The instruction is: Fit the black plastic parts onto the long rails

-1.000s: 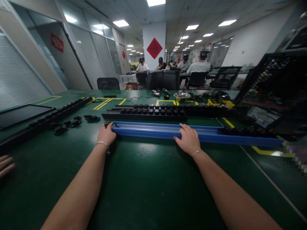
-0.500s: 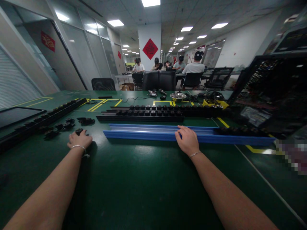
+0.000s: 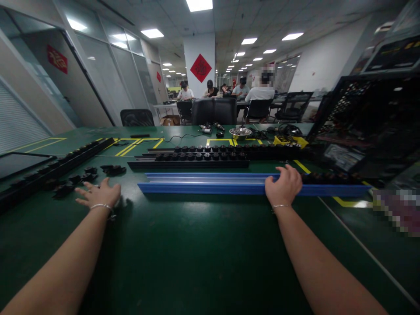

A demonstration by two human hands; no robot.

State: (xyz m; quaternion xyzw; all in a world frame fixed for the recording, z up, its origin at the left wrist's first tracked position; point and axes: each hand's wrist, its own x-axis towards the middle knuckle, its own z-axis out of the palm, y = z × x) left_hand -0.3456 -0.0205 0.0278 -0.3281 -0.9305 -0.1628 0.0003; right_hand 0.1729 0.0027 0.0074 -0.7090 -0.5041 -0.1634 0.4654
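A long blue channel rail (image 3: 203,189) lies across the green table in front of me. My right hand (image 3: 285,186) is over the rail's right half, thumb apart from the bent fingers; no object shows in it, though the hand hides part of the rail. A row of small black parts (image 3: 331,178) sits in the rail's right end. On the left, my left hand (image 3: 101,194) is open with its fingers spread, just above the table. Closest to it is a loose group of small black parts (image 3: 77,179), with another little cluster (image 3: 113,169) behind its fingertips.
Black rails holding round black pieces (image 3: 188,164) lie behind the blue one. A longer black rail (image 3: 65,164) runs diagonally at left, beside a dark flat panel (image 3: 24,164). Farther back are a metal bowl (image 3: 240,133), cables and a yellow tray (image 3: 290,141). Several people sit beyond.
My right hand has moved right along the blue rail, and its fingers have opened out. My left hand has shifted slightly left and spread its fingers; the black part at its fingertips no longer shows.
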